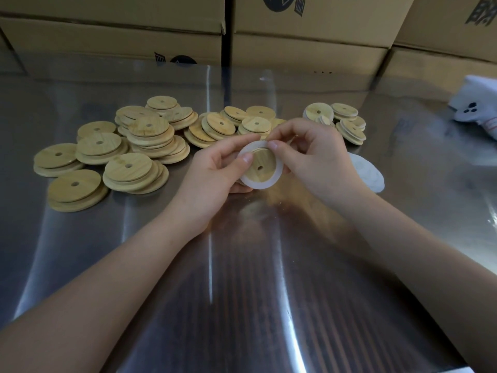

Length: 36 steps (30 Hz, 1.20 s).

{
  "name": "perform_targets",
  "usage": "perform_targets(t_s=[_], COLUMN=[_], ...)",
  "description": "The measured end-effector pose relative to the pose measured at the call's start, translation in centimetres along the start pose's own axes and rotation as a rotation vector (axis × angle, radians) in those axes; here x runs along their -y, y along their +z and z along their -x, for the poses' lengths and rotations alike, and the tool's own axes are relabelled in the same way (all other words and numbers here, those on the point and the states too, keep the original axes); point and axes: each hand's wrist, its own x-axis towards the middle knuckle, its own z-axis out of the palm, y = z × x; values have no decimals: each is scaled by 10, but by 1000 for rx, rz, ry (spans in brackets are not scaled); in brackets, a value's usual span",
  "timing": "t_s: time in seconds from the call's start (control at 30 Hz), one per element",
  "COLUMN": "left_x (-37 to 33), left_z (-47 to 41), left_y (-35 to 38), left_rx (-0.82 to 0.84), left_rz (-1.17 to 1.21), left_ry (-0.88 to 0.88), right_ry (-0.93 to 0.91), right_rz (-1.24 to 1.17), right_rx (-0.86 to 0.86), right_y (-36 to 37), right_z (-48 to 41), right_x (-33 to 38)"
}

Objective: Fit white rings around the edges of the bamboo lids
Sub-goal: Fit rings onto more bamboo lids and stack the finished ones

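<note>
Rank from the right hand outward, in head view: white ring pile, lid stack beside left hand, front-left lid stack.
1. White ring pile, just right of the right hand.
2. Lid stack beside the left hand, mid-left.
3. Front-left lid stack, farthest left.

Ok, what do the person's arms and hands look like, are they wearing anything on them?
Both are bare. The left arm and right arm show no sleeves up to the frame edge. The left hand and right hand have no gloves, jewellery, watch or bracelets, and the fingers end in short, unpainted nails.
</note>
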Motion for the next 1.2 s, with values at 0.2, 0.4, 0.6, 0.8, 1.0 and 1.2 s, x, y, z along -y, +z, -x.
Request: perform_targets(t_s=[0.2,0.4,0.6,0.8,1.0,1.2], left_x=[0,0,-1,-2,-3,-6], left_z=[2,3,3,4,4,5], left_y=[0,0,0,0,1,3], left_rx=[3,4,-5,-22,-41,-73], left_rz=[-54,-83,-104,-87,-81,-59], left_ry=[99,146,165,154,145,118], right_ry=[-32,-15,-13,19,45,57], right_rz=[20,25,-14,-51,-86,-120], right_rx=[71,139,184,197,154,146], right_y=[-5,-8,-10,-11,-10,-10], right_z=[-2,-4,-4,-6,-5,-3], right_x=[-2,-4,-7,-8,-7,-6])
